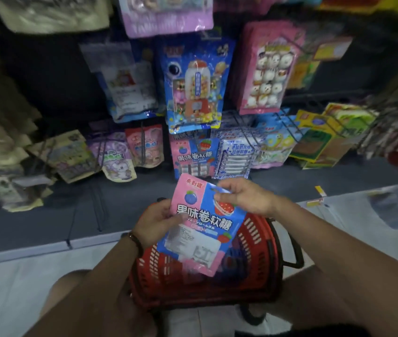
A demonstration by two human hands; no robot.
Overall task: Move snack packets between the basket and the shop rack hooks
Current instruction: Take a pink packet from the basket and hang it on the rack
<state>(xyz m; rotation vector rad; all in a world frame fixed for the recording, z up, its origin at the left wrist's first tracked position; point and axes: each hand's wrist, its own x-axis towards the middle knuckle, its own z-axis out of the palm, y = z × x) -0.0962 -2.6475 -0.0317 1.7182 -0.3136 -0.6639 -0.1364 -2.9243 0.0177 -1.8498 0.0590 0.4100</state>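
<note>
Above the red basket point(254, 235), grips snack packet point(200, 224) side with left hand point(155, 222), pinches top with right hand point(245, 198).

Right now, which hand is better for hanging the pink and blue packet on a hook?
Probably the right hand: it pinches the top edge of the packet, nearest the matching packets hanging above. The left hand grips the lower side, over the basket.

Pale tiled floor point(11, 288); grey plinth point(47, 227) behind; yellow tag point(320, 190) at its edge
</note>
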